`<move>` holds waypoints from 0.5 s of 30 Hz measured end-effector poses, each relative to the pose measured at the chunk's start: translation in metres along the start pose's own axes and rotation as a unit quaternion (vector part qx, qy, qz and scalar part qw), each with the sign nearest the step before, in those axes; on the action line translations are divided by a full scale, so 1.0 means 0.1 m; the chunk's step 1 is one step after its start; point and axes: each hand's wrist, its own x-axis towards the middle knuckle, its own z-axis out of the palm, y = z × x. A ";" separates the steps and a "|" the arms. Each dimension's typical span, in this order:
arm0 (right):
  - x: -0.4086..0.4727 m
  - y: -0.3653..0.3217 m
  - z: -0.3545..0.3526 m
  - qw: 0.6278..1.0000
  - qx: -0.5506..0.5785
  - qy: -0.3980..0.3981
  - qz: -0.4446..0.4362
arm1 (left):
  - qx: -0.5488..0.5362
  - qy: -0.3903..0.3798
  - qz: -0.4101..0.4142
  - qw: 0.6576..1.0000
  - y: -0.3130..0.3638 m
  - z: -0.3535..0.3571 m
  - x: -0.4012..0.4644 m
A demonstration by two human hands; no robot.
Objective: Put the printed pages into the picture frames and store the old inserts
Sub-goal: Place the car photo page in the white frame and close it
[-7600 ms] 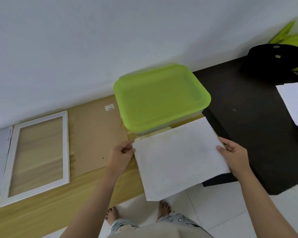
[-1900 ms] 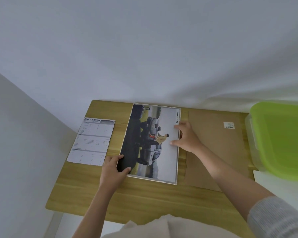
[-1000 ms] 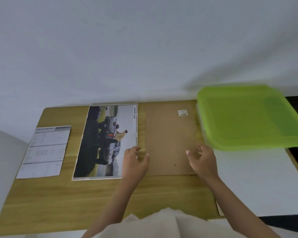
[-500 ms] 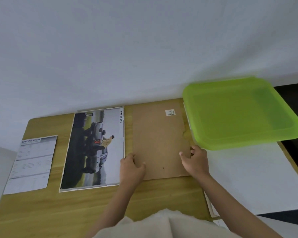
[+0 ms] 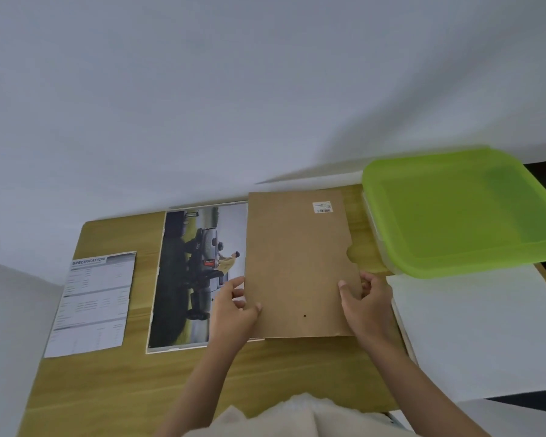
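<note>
Left hand (image 5: pixel 234 313) and right hand (image 5: pixel 364 305) grip opposite edges of a brown fibreboard backing panel (image 5: pixel 300 263), which partly overlaps the car-photo printed page (image 5: pixel 199 269) lying on the wooden table (image 5: pixel 133 386).

Brown backing board (image 5: pixel 297 263) overlaps car print (image 5: pixel 199 272) (framed, flat); specification page (image 5: pixel 92 304) left.

The specification sheet (image 5: pixel 92 302) is lying at the left of the table (image 5: pixel 133 392); right of it, the car page (image 5: pixel 196 275) is sitting in the frame. The backing board (image 5: pixel 297 263) is overlapping that page's right edge, with the lidded box (image 5: pixel 460 209) to its right, standing over a sheet (image 5: pixel 473 335).
</note>
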 end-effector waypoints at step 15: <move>-0.84 -0.61 1.25 0.995 -0.019 -0.074 -0.065 | -0.073 0.060 -0.034 0.995 -0.69 -1.49 0.13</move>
